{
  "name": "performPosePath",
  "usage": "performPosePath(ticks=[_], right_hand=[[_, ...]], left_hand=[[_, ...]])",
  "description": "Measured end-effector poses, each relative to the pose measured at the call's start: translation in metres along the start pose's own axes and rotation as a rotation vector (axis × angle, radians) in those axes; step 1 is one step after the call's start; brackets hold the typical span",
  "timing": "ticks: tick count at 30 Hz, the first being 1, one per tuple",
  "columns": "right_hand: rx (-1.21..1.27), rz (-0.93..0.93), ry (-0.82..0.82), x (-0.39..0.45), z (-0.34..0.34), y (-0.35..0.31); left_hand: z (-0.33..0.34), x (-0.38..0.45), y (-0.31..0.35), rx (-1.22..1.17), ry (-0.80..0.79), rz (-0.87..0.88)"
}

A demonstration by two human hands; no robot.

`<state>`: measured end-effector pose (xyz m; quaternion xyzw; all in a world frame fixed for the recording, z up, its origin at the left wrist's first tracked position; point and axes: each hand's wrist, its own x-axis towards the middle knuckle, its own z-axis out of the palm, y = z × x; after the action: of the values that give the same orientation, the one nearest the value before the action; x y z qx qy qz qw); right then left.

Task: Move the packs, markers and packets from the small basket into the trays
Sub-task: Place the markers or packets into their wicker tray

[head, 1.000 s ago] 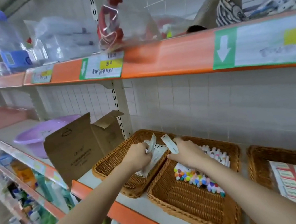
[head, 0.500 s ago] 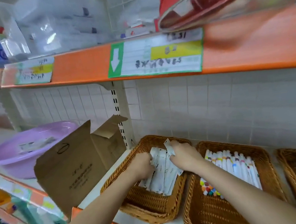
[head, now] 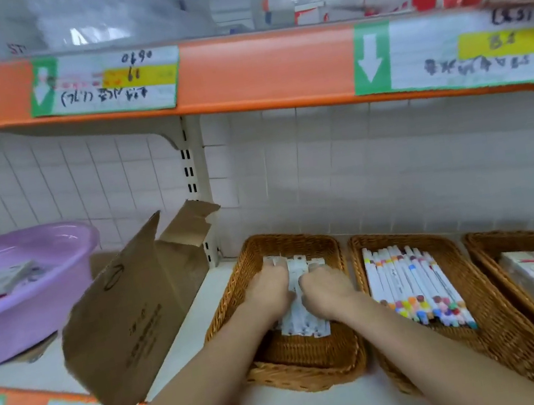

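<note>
Bright even light, motion blur, edges bowed

Three trays (head: 322, 376) are rough woven wicker. The packets (head: 302, 323) look like smooth white paper or plastic. The basin (head: 33, 317) is glossy lilac plastic; the box (head: 136, 312) is matt brown cardboard. The wall (head: 375, 172) is white tile.

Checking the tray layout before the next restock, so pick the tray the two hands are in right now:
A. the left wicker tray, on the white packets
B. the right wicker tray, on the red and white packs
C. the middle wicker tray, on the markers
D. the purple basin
A: the left hand and right hand both rest on the white packets inside the left wicker tray, beside the markers.
</note>
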<state>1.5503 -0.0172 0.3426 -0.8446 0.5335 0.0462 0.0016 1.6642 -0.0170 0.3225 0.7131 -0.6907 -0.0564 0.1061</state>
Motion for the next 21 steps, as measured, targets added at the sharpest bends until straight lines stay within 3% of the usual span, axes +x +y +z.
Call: performPosePath(ticks=[6, 9, 13, 21], right_hand=[[-0.095, 0.001, 0.082, -0.017, 0.003, 0.016], [0.001, -0.008, 0.001, -0.033, 0.004, 0.029], [0.162, 0.004, -0.175, -0.06, 0.004, 0.041], [0.16, -0.018, -0.182, -0.143, 0.011, 0.068]], left_hand=[[-0.002, -0.01, 0.007, 0.275, -0.053, 0.021], [-0.005, -0.016, 0.01, 0.318, -0.095, 0.025], [-0.012, -0.028, 0.024, 0.255, -0.143, 0.045], [-0.006, -0.082, 0.072, 0.07, -0.311, 0.163]])
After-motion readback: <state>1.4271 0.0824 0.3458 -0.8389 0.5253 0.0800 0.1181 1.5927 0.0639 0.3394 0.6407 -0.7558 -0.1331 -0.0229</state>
